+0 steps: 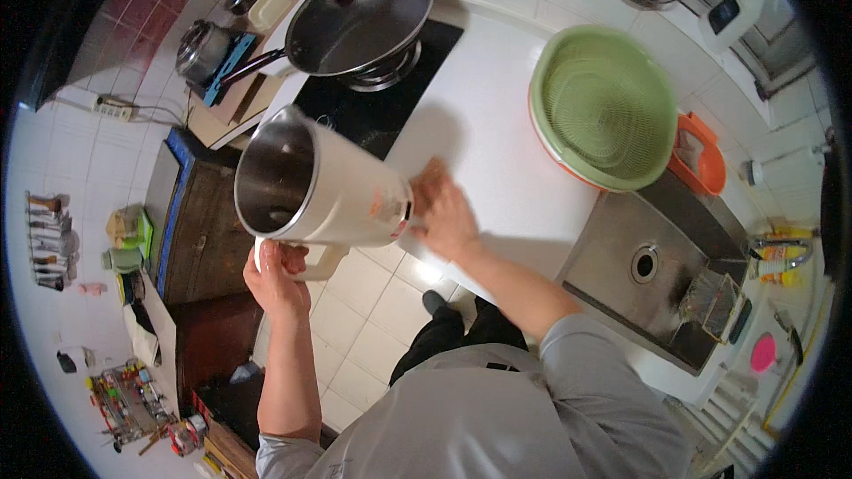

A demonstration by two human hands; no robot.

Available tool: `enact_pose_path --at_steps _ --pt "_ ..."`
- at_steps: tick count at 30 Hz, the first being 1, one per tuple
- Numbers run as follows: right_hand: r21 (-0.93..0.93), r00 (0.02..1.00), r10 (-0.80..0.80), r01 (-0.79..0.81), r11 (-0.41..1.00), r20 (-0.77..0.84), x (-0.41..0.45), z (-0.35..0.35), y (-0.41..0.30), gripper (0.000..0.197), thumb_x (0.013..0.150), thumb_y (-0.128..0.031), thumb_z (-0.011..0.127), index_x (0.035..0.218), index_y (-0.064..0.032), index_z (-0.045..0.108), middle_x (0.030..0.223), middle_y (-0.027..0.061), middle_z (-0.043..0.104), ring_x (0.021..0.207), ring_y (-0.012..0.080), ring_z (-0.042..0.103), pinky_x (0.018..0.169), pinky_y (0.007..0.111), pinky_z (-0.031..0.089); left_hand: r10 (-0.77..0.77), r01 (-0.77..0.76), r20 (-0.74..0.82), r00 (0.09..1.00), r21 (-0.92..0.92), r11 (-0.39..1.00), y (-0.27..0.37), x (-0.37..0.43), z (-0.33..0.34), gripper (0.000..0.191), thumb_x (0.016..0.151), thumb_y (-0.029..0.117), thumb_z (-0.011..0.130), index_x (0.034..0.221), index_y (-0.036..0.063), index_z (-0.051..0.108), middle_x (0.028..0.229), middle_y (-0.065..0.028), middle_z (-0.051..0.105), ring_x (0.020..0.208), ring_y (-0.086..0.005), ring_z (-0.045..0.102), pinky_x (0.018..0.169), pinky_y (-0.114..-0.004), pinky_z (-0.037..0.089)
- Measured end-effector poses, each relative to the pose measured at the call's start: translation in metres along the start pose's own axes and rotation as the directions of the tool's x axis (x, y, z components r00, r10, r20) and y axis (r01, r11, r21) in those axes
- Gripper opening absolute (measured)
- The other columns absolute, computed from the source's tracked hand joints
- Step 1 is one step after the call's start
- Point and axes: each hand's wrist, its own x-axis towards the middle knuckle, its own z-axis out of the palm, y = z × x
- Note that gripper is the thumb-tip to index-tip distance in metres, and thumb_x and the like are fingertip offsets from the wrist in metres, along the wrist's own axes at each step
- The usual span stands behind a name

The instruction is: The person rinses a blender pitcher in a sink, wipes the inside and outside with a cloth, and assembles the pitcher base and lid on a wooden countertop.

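My left hand point(278, 273) grips the handle of a cream-coloured jug point(356, 189) with a steel lining. The jug is tilted on its side above the floor and counter edge, its mouth facing up and left. The steel inside looks empty apart from a small fitting at the bottom. At the jug's base is my right hand point(449, 216), its fingers blurred and partly behind the base. Whether those fingers hold something brownish there cannot be told. Printing and a dark label show near the base.
A lidded wok point(363, 20) sits on the black gas hob point(439, 46). On the white counter point(486, 120), a green colander point(602, 106) is stacked in another basin beside an orange basket point(705, 159). A steel sink point(609, 273) lies to the right, holding a wire rack point(709, 306).
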Motion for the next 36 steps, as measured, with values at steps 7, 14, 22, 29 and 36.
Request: enact_pose_path --at_steps 7,14,22,29,36 --pt "0.170 0.944 0.121 -0.071 0.983 -0.307 -0.088 0.078 -0.018 0.069 0.089 -0.048 0.044 0.144 -0.0094 0.028 0.150 0.0121 0.022 0.141 0.0307 0.011 0.114 0.043 0.009 -0.067 0.065 -0.034 0.997 -0.055 0.996 -0.011 -0.006 -0.030 0.035 0.089 0.029 0.062 0.067 0.0054 0.046 0.056 -0.0004 0.041 0.051 -0.0102 0.038 0.059 -0.030 0.041" --pt "0.134 0.647 0.533 -0.561 0.817 -0.544 -0.210 0.115 0.041 0.044 0.086 -0.019 0.054 0.127 -0.0014 0.048 0.134 0.0193 0.041 0.126 0.0380 0.037 0.105 0.045 0.032 -0.057 0.069 0.109 0.992 -0.106 0.992 -0.018 0.002 -0.074 0.037 0.088 0.032 0.063 0.067 0.0057 0.047 0.054 -0.0004 0.043 0.050 -0.0105 0.040 0.055 -0.029 0.040" --pt "0.791 0.228 0.931 -0.493 0.363 -0.285 -0.242 0.105 0.116 0.022 0.090 -0.011 0.043 0.103 -0.0012 0.058 0.086 0.0157 0.064 0.082 0.0295 0.059 0.078 0.040 0.047 -0.065 0.091 0.141 0.988 -0.181 0.979 -0.016 0.014 -0.110 0.030 0.087 0.028 0.064 0.080 0.0004 0.054 0.060 -0.0027 0.051 0.050 -0.0100 0.044 0.050 -0.026 0.037" --pt "0.224 0.852 0.273 -0.189 0.956 -0.446 -0.115 0.074 0.008 0.055 0.081 -0.026 0.061 0.123 0.0058 0.045 0.138 0.0265 0.033 0.131 0.0396 0.028 0.107 0.050 0.022 -0.127 0.129 0.023 0.992 -0.158 0.979 -0.036 0.019 -0.119 0.029 0.085 0.026 0.064 0.086 -0.0013 0.055 0.063 -0.0043 0.054 0.051 -0.0118 0.047 0.048 -0.025 0.037" --pt "0.184 0.838 0.206 -0.129 0.974 -0.505 0.047 0.010 0.076 0.065 0.083 -0.032 0.058 0.134 0.0036 0.038 0.141 0.0220 0.034 0.135 0.0403 0.021 0.111 0.049 0.018 -0.065 0.062 -0.096 0.993 -0.033 0.998 -0.036 0.020 -0.120 0.040 0.081 0.038 0.070 0.080 0.0015 0.052 0.058 -0.0027 0.050 0.048 -0.0109 0.045 0.047 -0.026 0.037"
